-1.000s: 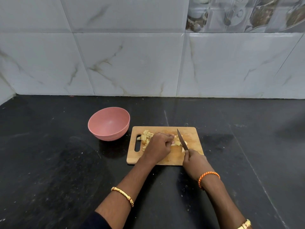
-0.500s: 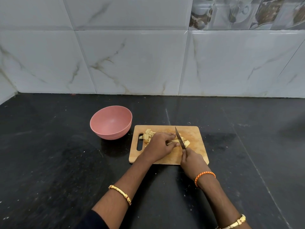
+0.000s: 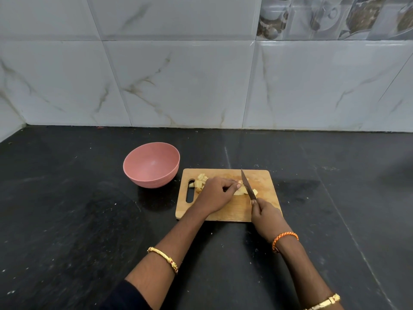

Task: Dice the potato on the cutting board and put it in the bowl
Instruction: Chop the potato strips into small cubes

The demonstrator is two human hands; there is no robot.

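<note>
Wooden cutting board point(image 3: 263, 210) lies flat on the black worktop point(image 3: 67, 220), slot handle at its left end. All places below are given from the board.

Right hand point(image 3: 267, 217) sits over the board's near right corner, closed around a knife handle; the handle itself is hidden in the fist. Knife point(image 3: 247, 185) blade, dark, runs from the hand toward the board's far edge, tip near that edge, edge down on the potato at mid-board.

Left hand point(image 3: 215, 194) rests on the board's middle, knuckles up, fingers curled down onto the uncut potato piece point(image 3: 240, 191), pressing it in place just left of the blade. Fingertips close beside the blade; whether they touch it, cannot tell. One pale chunk shows right of the blade, against it.

Diced potato pieces point(image 3: 200, 181) in a small heap on the board's far left part, next to the slot, partly hidden by the left hand.

Pink bowl point(image 3: 151, 164) upright on the worktop just left of the board's far left corner, close but not touching. Nothing visible inside it.

Gold bangle point(image 3: 164, 258) on the left forearm, nearer than the board. Orange thread band point(image 3: 285, 239) at the right wrist, a second gold bangle point(image 3: 324, 302) farther up that arm.

Marbled white wall tiles point(image 3: 178, 86) rise beyond the board, at the worktop's back.
</note>
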